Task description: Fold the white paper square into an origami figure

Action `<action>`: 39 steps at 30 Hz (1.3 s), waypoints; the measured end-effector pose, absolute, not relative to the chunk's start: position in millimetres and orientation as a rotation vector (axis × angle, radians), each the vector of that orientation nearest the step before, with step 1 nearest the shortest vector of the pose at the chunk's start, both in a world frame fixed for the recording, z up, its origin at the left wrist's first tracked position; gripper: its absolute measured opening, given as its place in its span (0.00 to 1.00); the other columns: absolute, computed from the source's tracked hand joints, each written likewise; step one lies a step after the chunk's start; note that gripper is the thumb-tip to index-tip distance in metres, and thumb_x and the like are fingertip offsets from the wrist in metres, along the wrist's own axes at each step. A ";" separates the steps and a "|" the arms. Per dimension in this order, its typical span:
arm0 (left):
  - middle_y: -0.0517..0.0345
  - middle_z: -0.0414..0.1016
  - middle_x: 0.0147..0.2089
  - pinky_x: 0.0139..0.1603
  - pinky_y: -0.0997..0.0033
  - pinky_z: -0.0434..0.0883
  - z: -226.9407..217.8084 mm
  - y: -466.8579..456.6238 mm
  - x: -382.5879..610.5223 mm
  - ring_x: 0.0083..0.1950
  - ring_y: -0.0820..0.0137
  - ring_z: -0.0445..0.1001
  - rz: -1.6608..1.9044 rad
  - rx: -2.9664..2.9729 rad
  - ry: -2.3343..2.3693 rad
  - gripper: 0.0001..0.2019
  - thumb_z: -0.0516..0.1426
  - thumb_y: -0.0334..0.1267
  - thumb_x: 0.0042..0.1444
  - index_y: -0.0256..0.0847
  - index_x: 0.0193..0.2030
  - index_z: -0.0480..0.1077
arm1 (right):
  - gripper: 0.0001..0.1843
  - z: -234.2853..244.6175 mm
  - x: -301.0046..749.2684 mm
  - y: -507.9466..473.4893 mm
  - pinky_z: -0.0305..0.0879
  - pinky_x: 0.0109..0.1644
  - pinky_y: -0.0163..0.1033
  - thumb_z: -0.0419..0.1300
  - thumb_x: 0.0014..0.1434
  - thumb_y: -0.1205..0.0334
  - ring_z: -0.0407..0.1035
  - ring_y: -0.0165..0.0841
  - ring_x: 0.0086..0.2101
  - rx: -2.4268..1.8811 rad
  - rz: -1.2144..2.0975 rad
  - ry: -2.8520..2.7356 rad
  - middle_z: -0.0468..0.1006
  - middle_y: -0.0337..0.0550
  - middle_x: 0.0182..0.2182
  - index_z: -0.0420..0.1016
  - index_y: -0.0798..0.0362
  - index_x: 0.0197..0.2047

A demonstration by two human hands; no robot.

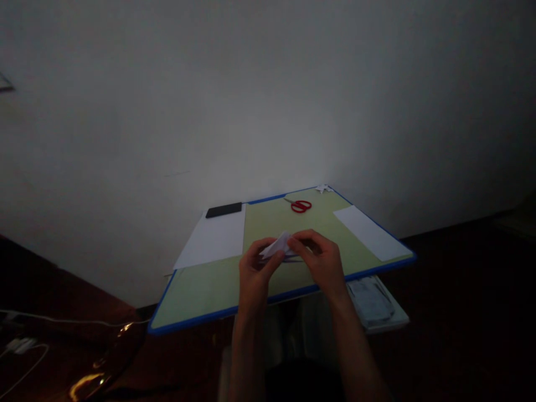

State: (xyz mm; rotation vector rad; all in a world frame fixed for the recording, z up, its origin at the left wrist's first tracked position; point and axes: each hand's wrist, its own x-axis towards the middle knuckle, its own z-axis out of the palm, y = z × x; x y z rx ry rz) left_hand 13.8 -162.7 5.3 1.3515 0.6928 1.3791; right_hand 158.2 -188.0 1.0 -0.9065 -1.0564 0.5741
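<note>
A small folded piece of white paper (278, 244) is held up over the front middle of the table by both hands. My left hand (256, 267) pinches its left side, thumb in front. My right hand (320, 257) grips its right end between thumb and fingers. The paper has a slanted, pointed top and further layers below, though its exact shape is partly covered by fingers. Beyond the hands, scissors (300, 206) with red handles lie on the green tabletop (268, 218).
White sheets lie on the left (213, 240) and right (368, 231). A dark flat object (224, 210) rests on the left sheet. White paper scraps (322, 188) sit at the far right corner. Under the table's right side is a tray (377, 304). A wall (268, 100) stands behind.
</note>
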 end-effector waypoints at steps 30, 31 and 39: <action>0.55 0.87 0.44 0.43 0.70 0.80 11.0 -172.1 18.3 0.42 0.65 0.84 1.381 1.585 0.778 0.17 0.73 0.39 0.53 0.44 0.50 0.83 | 0.04 10.5 163.2 -197.2 0.72 0.44 0.36 0.72 0.58 0.58 0.77 0.33 0.37 -0.825 0.698 -0.993 0.82 0.37 0.34 0.86 0.47 0.38; 0.55 0.87 0.44 0.44 0.70 0.80 11.3 -172.4 18.2 0.43 0.64 0.85 1.379 1.583 0.775 0.17 0.73 0.39 0.53 0.44 0.50 0.83 | 0.05 10.2 163.6 -197.4 0.72 0.43 0.36 0.73 0.57 0.58 0.77 0.33 0.37 -0.821 0.715 -0.987 0.82 0.37 0.34 0.87 0.47 0.38; 0.57 0.87 0.44 0.44 0.72 0.80 10.4 -173.6 18.6 0.43 0.65 0.85 1.387 1.598 0.742 0.15 0.73 0.38 0.53 0.46 0.48 0.84 | 0.04 8.4 164.5 -197.4 0.72 0.42 0.36 0.74 0.55 0.58 0.76 0.33 0.36 -0.798 0.800 -0.947 0.82 0.36 0.32 0.86 0.47 0.36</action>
